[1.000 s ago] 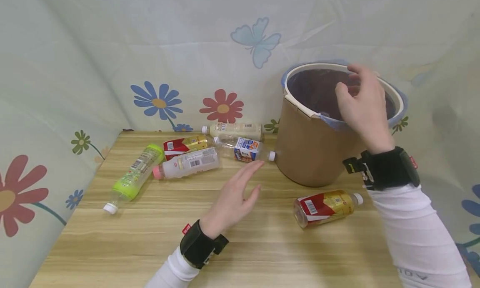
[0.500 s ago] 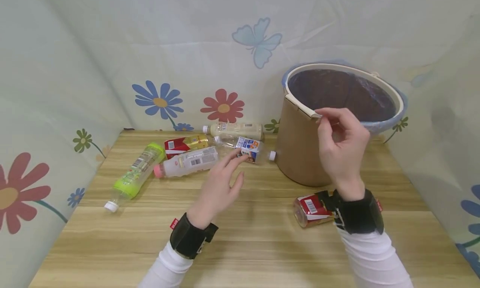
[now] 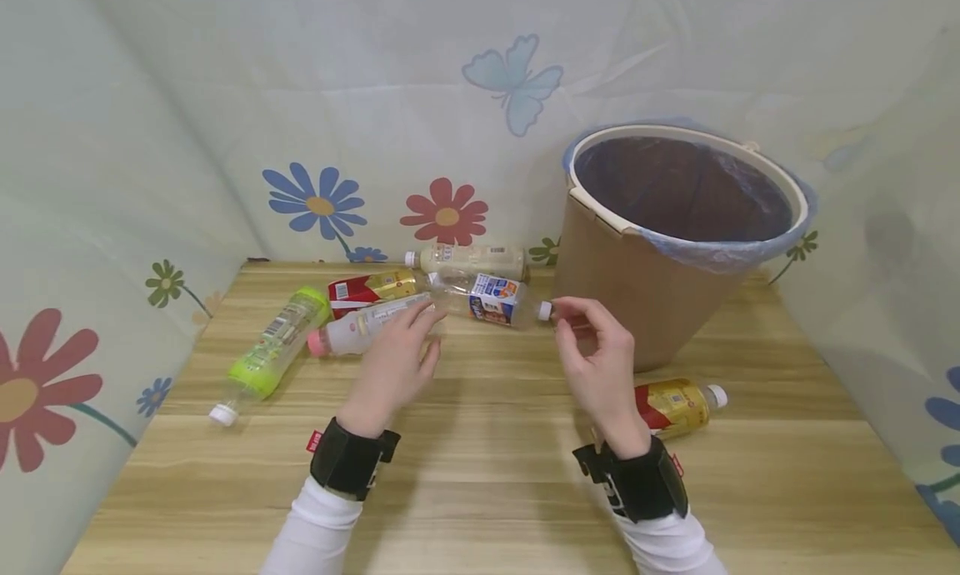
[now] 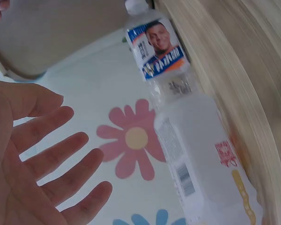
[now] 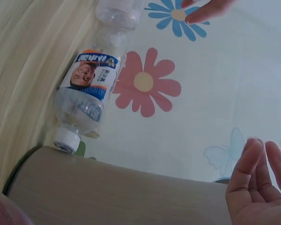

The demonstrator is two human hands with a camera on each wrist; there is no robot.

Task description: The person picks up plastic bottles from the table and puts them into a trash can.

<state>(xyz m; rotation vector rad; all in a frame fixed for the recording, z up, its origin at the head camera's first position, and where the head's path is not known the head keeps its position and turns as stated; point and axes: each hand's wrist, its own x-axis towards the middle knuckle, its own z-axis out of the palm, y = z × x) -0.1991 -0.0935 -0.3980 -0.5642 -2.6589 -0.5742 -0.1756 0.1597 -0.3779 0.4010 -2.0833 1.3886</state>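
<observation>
Two hands hover over the wooden worktop (image 3: 480,475) in the head view, both empty. The clear bottle (image 3: 487,298) with the blue label lies on its side just beyond them, long axis running left to right, white cap (image 3: 544,311) pointing at the tan bin (image 3: 622,300). The right hand (image 3: 600,367), fingers loosely curled, sits just beside that cap and looks the nearer one; the left hand (image 3: 393,362), fingers relaxed, is over a pink-capped milky bottle (image 3: 367,329).

Left wrist view now: the left hand's fingers (image 4: 61,154) are spread and holding nothing, the clear bottle (image 4: 159,61) ahead, smooth thin plastic, ribbed below the label.

Right wrist view: the right hand's fingers (image 5: 253,183) are gently bent, empty, while the bottle (image 5: 86,96) rests with its cap (image 5: 65,139) against the bin's matte wall (image 5: 122,197).
</observation>
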